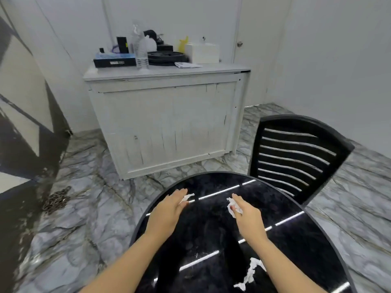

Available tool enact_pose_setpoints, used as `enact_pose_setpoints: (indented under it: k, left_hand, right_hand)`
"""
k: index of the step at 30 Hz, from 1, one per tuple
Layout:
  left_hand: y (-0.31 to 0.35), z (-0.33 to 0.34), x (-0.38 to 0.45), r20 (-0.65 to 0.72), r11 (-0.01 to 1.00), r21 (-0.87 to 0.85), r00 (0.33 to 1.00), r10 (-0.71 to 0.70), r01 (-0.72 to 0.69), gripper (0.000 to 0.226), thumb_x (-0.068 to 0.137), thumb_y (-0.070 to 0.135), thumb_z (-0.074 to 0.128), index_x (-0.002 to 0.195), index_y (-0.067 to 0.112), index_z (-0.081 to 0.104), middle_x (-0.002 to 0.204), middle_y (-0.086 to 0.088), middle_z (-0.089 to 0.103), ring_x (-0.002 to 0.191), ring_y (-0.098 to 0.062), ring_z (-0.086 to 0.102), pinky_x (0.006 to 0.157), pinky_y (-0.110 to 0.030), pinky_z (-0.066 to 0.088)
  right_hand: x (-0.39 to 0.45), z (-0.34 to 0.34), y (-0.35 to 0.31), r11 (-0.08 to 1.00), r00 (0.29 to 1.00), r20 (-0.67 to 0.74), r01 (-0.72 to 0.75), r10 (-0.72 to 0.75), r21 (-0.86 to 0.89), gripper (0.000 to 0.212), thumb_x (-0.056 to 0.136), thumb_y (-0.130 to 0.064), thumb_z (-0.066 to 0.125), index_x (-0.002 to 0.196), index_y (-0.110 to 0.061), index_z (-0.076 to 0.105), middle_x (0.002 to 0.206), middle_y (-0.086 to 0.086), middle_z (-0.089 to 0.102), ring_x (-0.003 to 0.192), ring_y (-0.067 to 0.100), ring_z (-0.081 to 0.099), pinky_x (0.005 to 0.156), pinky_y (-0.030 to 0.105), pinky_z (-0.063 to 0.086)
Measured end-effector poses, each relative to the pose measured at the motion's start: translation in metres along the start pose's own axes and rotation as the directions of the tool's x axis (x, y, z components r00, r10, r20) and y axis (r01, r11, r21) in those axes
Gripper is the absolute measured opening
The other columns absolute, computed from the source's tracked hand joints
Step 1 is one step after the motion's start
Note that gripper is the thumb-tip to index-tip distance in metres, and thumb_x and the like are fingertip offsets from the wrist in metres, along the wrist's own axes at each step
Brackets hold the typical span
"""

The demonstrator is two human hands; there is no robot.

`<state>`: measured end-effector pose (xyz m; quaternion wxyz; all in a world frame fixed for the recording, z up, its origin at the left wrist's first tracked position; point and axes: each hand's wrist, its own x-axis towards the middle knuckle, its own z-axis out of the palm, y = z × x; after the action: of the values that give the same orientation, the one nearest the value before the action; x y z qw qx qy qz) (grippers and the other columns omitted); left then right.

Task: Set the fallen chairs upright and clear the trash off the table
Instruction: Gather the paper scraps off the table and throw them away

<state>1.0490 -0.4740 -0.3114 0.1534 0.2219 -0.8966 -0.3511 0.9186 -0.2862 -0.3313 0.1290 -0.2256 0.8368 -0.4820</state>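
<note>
A round glossy black table (211, 233) fills the lower middle of the head view. My left hand (169, 208) lies over a crumpled white paper scrap (187, 196) near the table's far edge, fingers closing on it. My right hand (246, 214) pinches a second crumpled white paper (231, 206) between thumb and fingers. A third, torn white paper strip (250, 273) lies loose on the table near me, under my right forearm. A black slatted chair (296, 157) stands upright at the table's far right edge.
A white cabinet (167, 123) stands behind the table, its top holding a water bottle (141, 53), boxes and black gear. A rusty chain (56, 200) lies on the marble floor at left. A closed white door is behind the cabinet.
</note>
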Motion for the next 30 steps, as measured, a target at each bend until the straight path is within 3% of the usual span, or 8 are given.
enact_pose_setpoints:
  k: [5,8,13,16,20,23,27,30]
  left_hand:
    - [-0.025,-0.075,-0.037,-0.157,0.994,0.087,0.987,-0.045,0.059,0.039,0.095,0.028,0.049,0.133,0.022,0.049,0.138,-0.001,0.053,0.126,-0.016,0.048,0.099,-0.025,0.036]
    - [-0.048,-0.117,-0.069,-0.256,0.986,0.114,0.963,-0.088,0.120,0.038,0.095,0.030,0.048,0.132,0.025,0.050,0.134,0.000,0.057,0.119,-0.018,0.054,0.087,-0.024,0.039]
    - [-0.098,-0.164,-0.138,-0.327,0.960,0.117,0.923,-0.204,0.254,0.038,0.096,0.031,0.046,0.133,0.025,0.048,0.138,-0.001,0.053,0.124,-0.019,0.049,0.093,-0.031,0.041]
    - [-0.130,-0.173,-0.183,-0.356,0.942,0.114,0.898,-0.257,0.315,0.040,0.095,0.031,0.047,0.134,0.020,0.048,0.141,-0.002,0.050,0.133,-0.016,0.042,0.101,-0.029,0.037]
    - [-0.167,-0.162,-0.248,-0.361,0.925,0.077,0.875,-0.322,0.373,0.039,0.096,0.027,0.047,0.134,0.018,0.050,0.142,-0.004,0.049,0.135,-0.017,0.038,0.103,-0.032,0.036]
    - [-0.194,-0.145,-0.288,-0.327,0.914,0.063,0.874,-0.360,0.401,0.039,0.096,0.026,0.046,0.134,0.018,0.049,0.141,-0.002,0.049,0.134,-0.017,0.040,0.103,-0.030,0.035]
    - [-0.232,-0.103,-0.334,-0.271,0.880,0.042,0.853,-0.445,0.473,0.041,0.097,0.030,0.043,0.137,0.022,0.044,0.146,0.004,0.043,0.138,-0.011,0.032,0.107,-0.025,0.027]
    - [-0.263,-0.060,-0.359,-0.222,0.859,0.024,0.841,-0.494,0.511,0.042,0.096,0.034,0.042,0.137,0.024,0.044,0.146,0.008,0.042,0.139,-0.006,0.028,0.109,-0.021,0.023]
  right_hand:
    - [-0.011,0.056,-0.062,0.991,0.986,0.094,0.136,-0.137,0.009,0.039,0.093,-0.014,0.050,0.132,-0.014,0.047,0.139,0.010,0.049,0.133,0.020,0.039,0.105,0.022,0.029]
    - [-0.026,0.098,-0.097,0.976,0.959,0.181,0.216,-0.217,0.026,0.041,0.094,-0.017,0.050,0.134,-0.015,0.045,0.142,0.008,0.045,0.135,0.018,0.036,0.101,0.016,0.025]
    - [-0.077,0.168,-0.136,0.947,0.904,0.288,0.318,-0.317,0.043,0.034,0.092,-0.014,0.053,0.126,-0.012,0.054,0.120,0.004,0.061,0.113,0.014,0.053,0.077,-0.010,0.029]
    - [-0.119,0.210,-0.141,0.931,0.867,0.355,0.364,-0.351,0.032,0.036,0.092,-0.018,0.053,0.128,-0.013,0.053,0.128,0.004,0.059,0.111,0.007,0.050,0.078,-0.009,0.025]
    - [-0.181,0.256,-0.122,0.921,0.820,0.462,0.389,-0.336,-0.021,0.036,0.092,-0.019,0.053,0.128,-0.014,0.053,0.130,0.006,0.059,0.119,0.019,0.054,0.090,0.011,0.033]
    - [-0.219,0.282,-0.089,0.938,0.820,0.500,0.345,-0.279,-0.042,0.034,0.091,-0.015,0.055,0.125,-0.012,0.056,0.126,0.010,0.061,0.116,0.023,0.056,0.085,0.006,0.029]
    - [-0.248,0.310,-0.028,0.969,0.796,0.590,0.230,-0.133,-0.092,0.039,0.091,-0.015,0.055,0.129,-0.013,0.052,0.137,0.006,0.052,0.129,0.014,0.043,0.101,0.014,0.029]
    - [-0.255,0.325,0.015,0.975,0.797,0.602,0.164,-0.041,-0.151,0.037,0.092,-0.015,0.051,0.129,-0.014,0.052,0.139,0.006,0.050,0.126,0.015,0.046,0.100,0.011,0.031]
